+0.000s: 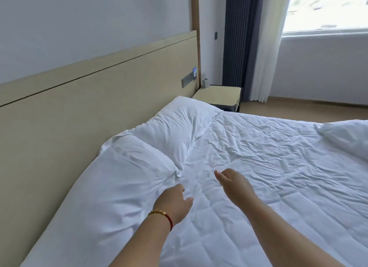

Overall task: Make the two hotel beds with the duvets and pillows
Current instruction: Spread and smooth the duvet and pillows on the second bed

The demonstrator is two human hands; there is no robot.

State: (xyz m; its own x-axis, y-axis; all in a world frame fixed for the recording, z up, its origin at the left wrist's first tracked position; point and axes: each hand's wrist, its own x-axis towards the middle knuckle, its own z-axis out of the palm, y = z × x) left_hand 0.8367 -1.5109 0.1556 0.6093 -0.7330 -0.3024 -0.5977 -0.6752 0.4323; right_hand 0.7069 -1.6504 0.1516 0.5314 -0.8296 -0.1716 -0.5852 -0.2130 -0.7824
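Bed with two pillows (157, 145) at the headboard and creased duvet (278, 167) spread; both hands (175, 202) (234, 184), relaxed and empty, hover above, smoothing apparently remaining.

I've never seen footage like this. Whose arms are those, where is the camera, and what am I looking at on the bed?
There is no machine here. A person wears a camera on the head, looking forward and down, so you see their own arms. The left hand, with a bracelet on its wrist, and the right hand reach over a white quilted duvet. Neither hand holds anything; the fingers look relaxed. Two white pillows lie against the beige headboard. A nightstand stands beyond.
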